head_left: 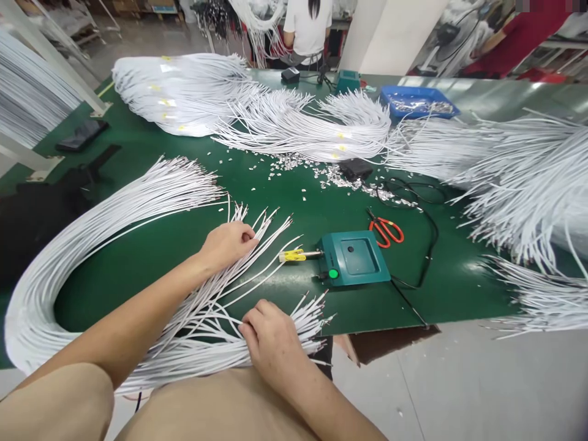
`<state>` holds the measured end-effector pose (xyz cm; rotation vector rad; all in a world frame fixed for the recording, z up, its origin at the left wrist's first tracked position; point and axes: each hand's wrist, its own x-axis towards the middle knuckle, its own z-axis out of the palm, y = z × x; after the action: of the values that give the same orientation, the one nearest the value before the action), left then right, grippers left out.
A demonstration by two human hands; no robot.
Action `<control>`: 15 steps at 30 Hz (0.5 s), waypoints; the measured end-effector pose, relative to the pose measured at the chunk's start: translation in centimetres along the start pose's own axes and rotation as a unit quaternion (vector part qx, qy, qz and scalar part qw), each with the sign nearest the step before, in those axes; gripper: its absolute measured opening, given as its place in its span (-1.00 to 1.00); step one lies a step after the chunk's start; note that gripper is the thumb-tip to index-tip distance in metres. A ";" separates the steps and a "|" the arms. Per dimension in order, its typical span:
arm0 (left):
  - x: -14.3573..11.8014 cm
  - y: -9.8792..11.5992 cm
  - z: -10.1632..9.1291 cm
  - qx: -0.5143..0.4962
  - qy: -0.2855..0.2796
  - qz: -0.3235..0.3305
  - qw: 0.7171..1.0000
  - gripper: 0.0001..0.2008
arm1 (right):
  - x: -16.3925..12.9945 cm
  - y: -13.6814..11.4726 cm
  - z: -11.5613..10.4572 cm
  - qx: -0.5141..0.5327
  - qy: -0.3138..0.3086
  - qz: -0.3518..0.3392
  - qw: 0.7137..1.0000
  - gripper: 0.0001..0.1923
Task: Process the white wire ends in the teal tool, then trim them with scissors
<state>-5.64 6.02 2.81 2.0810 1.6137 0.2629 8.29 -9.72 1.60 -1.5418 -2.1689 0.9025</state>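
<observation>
**Two hands sorting white wires at the near edge of a green surface**

Along the near edge of the green surface [450,288], two bare hands worked in a fan of thin white wires [202,318]. The left hand [227,244] lay knuckles up, farther in from the edge, fingers curled and pinching a few wire ends. The right hand [271,340] sat right at the edge, fingers bent and pressing on a flat bunch of wire tips that stuck out past its knuckles. The wires swept away to the left in a long loop and curved back toward the person's lap.

Just beyond the hands, a small teal machine [353,257] with a green button stood close to the wire tips, a yellow-tagged probe [294,255] jutting from its left side. Red-handled scissors [386,231] lay just behind it, beside a black cable [425,245]. Between the hands and the machine, a narrow strip of bare green stayed open; a wider bare patch lay to the machine's right, reaching the edge.

Farther back, heaps of white wire bundles [294,122] crossed the surface, with scattered metal scraps [331,174] and a blue tray [418,101]. More wires overhung the right side. Grey floor showed below the edge. A person in a white top [307,27] stood at the far side.
</observation>
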 end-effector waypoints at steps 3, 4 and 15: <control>-0.3 -0.2 -0.9 -0.168 -0.022 -0.029 0.985 -0.76 | 0.5 0.3 -0.8 0.069 0.016 -0.002 0.997 -0.84; -0.7 0.0 -1.3 -0.220 -0.024 -0.045 0.974 -0.73 | 0.9 0.4 -1.3 0.097 0.034 0.000 0.995 -0.84; -5.3 3.1 -0.6 -0.413 -0.052 -0.083 0.905 -0.71 | 7.1 1.8 -7.3 0.400 0.198 0.090 0.890 -0.71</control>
<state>-4.76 0.57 5.55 1.2765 1.2786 0.6359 11.35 -0.53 5.18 -1.3317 -1.1424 1.2044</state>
